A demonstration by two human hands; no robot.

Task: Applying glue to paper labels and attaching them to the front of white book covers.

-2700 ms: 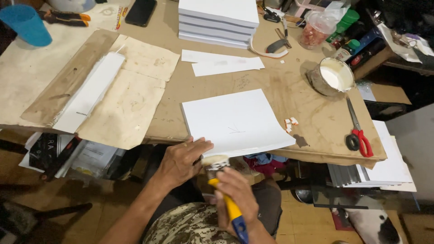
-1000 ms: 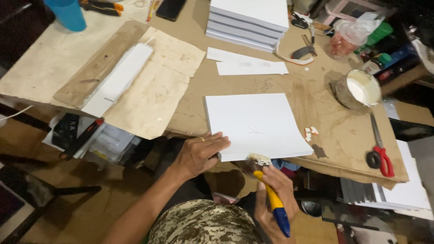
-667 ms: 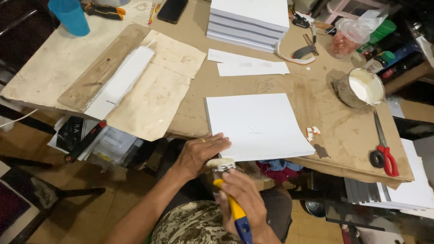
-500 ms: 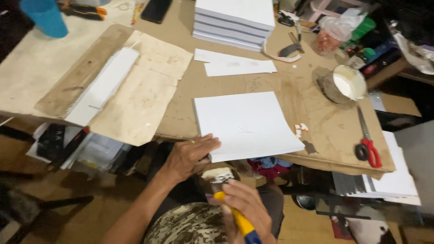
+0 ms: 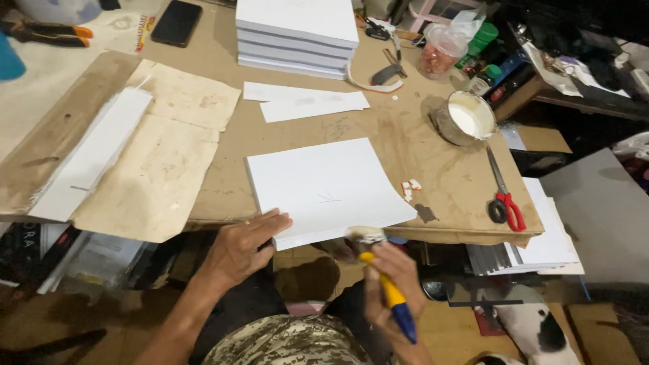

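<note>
A stack of white sheets [image 5: 324,186] lies on the brown table, its near edge hanging over the table's front. My left hand [image 5: 245,243] rests flat on the stack's near left corner. My right hand [image 5: 392,277] grips a paintbrush [image 5: 380,277] with a yellow and blue handle, its bristles touching the stack's near edge. A round tin of white glue [image 5: 466,118] stands at the right of the table.
Red-handled scissors [image 5: 503,196] lie near the right edge. A tall pile of white sheet blocks [image 5: 297,30] stands at the back, with loose white strips [image 5: 304,103] before it. Stained brown paper [image 5: 145,169] and a white board [image 5: 91,159] cover the left. A phone [image 5: 176,22] lies far back.
The view has shifted closer over the table. My right hand has kept the brush at the stack's near edge, moving it slightly along it. My left hand stays on the corner.
</note>
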